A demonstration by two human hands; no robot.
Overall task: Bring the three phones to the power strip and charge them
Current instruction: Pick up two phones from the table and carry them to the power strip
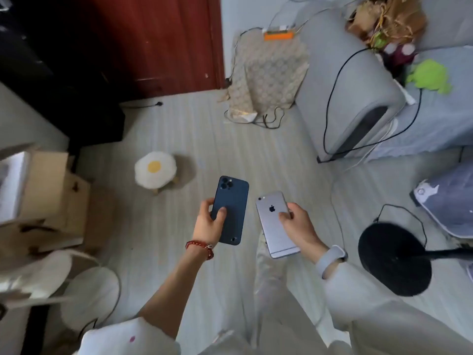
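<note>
Left hand (208, 222) grips the blue phone (231, 210), right hand (298, 224) apparently one silver phone (277, 225).

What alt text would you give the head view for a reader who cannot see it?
A person standing over a pale floor holds a dark blue phone in the left hand and a silver phone in the right hand, both back-side up. An egg-shaped stool and a grey sofa draped with cables lie ahead.

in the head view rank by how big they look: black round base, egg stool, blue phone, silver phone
1. black round base
2. egg stool
3. blue phone and silver phone: look alike, and both are held nearer the camera, so unranked.
</note>
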